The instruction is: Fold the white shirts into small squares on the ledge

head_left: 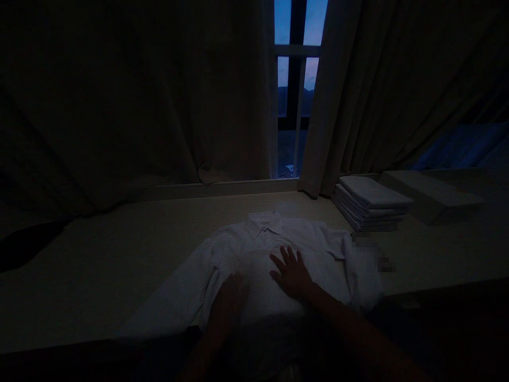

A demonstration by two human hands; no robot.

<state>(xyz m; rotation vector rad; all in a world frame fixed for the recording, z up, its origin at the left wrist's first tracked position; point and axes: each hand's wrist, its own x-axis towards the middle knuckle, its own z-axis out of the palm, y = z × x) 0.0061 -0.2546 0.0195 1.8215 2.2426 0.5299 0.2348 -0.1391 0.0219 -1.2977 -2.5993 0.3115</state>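
"What is the right hand point(293, 276) doing there?"

"It is resting palm-down on the front of a white long-sleeved shirt point(258, 281), just below the collar point(254, 228). The fingers point(284, 255) are fanning wide apart, with white fabric showing between them."

"And the left hand point(230, 297)?"

"That one is reaching over the shirt front on the person's left, back of the hand facing up. Blur and dim light are hiding its fingers, so I am not managing to tell whether they are spread or closed, or touching the cloth."

"Where is the shirt lying?"

"It is lying front-up on a cream-coloured tabletop point(107, 254), its collar pointing toward the window point(282, 24), its sleeves stretching out to both sides. The lower part is disappearing into shadow at the near edge."

"What else is standing nearby?"

"A stack of folded white fabric point(371, 201) is sitting beyond the shirt on the person's right, a pale box point(433, 191) just beside it. Heavy curtains point(230, 106) are flanking the window's blue light."
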